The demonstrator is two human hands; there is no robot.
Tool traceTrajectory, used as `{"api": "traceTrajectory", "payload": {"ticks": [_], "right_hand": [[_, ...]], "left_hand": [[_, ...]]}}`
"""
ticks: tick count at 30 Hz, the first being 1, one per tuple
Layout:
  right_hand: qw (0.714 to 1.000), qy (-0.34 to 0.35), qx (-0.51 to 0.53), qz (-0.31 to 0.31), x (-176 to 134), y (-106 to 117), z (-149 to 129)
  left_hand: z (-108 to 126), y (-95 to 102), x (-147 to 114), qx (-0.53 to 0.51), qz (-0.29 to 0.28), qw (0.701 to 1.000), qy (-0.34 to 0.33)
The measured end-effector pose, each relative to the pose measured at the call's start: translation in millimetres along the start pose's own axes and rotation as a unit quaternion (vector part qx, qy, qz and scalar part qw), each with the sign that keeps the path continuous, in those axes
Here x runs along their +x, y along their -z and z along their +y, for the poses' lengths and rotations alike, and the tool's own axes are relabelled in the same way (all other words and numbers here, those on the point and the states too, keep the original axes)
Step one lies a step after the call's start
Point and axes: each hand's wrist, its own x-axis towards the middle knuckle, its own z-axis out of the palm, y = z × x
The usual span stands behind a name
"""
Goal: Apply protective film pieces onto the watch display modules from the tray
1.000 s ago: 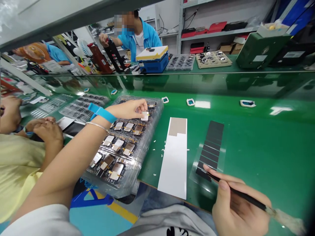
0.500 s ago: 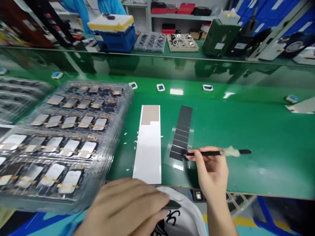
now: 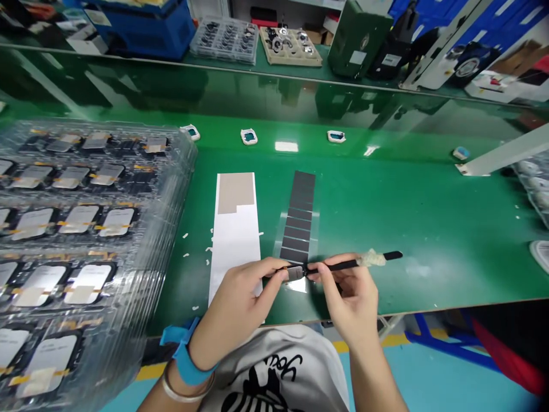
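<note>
Green desk (image 3: 412, 223); white shirt (image 3: 319, 355), black script (image 3: 295, 371) unclear; green box (image 3: 355, 34), label (image 3: 357, 57) illegible. The left hand (image 3: 240, 297) and right hand (image 3: 355, 292) have narrow grips: the right on a black tool (image 3: 343, 265), the left on a small module (image 3: 295, 273) at the tool's tip.

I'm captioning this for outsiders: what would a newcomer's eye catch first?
Probably the big clear tray on the left, with its rows of flat parts. Next, low in the middle, the left hand, above a bright blue wristband, holding a small piece while the right hand holds a slim black tool to it. Just beyond, a white card and dark-banded strip stand out against the green tabletop.
</note>
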Motion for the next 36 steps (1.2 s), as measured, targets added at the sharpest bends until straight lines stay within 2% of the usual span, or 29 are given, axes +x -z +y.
{"api": "traceTrajectory", "payload": {"ticks": [5, 15, 19, 24, 29, 33, 36], "right_hand": [[1.0, -0.009, 0.013, 0.002, 1, 0, -1], [0.999, -0.041, 0.017, 0.002, 4, -3, -3], [0.998, -0.048, 0.042, 0.021, 6, -2, -7], [0.982, -0.084, 0.144, 0.088, 8, 1, -13], [0.958, -0.133, 0.247, 0.066, 5, -12, -22], [0.957, -0.085, 0.265, 0.076, 3, -27, -32], [0.961, -0.037, 0.264, 0.077, 3, -33, -40]], "left_hand": [[0, -0.5, 0, -0.022, -0.002, 0.999, 0.025], [0, 0.2, 0, -0.013, 0.005, 0.999, 0.031], [1, 0.0, 0, -0.019, 0.002, 0.999, 0.037], [3, 0.5, 0, -0.041, -0.006, 0.998, 0.056], [3, 1.0, -1, -0.06, -0.001, 0.995, 0.08], [3, -0.1, -1, -0.064, 0.002, 0.996, 0.064], [3, -1.6, 0, -0.035, 0.017, 0.999, 0.025]]}}
